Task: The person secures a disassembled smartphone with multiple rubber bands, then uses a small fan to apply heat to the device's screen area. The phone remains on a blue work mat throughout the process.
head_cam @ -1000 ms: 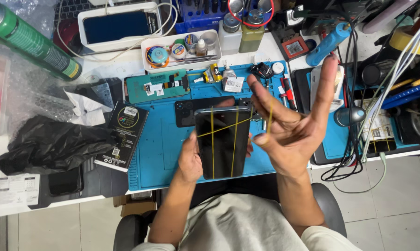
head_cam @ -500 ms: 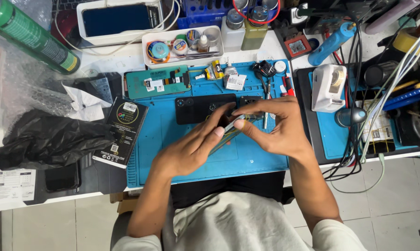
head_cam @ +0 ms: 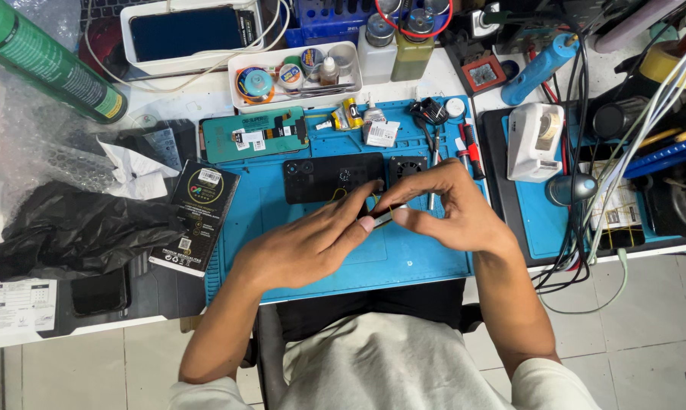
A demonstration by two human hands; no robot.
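Head view, looking straight down on a cluttered repair bench. Far left: a green spray can [head_cam: 50,64] lies on its side, pointing toward the bench's left corner; below it a crumpled black plastic bag [head_cam: 69,231]. Just right of the bag, a black flat box [head_cam: 197,216] rests half on the edge of the blue work mat [head_cam: 282,250].

On the mat, toward its far edge: a teal display panel [head_cam: 256,134] with ribbon cables, and nearer the person a black phone body [head_cam: 331,177], long axis running left-right, camera cluster at its left end.

Left hand [head_cam: 305,247] lies palm-down over the mat, fingers extended to the right and slightly away. Its fingertips meet a thin dark strip-like part [head_cam: 382,218] just this side of the phone body. The strip is mostly hidden; its long axis appears to slant from near-left to far-right, but this is uncertain.

Right hand [head_cam: 453,216] is curled, thumb and forefinger closed together on the same strip from the right. Both hands thus pinch it between them, fingers nearly closed, with the piece held just above the mat at centre. Neither hand is clearly nearer; the part sits between the two sets of fingertips.

Right of the hands: a white boxy device [head_cam: 534,140], a blue-handled tool [head_cam: 540,67], and a tangle of cables [head_cam: 586,228].
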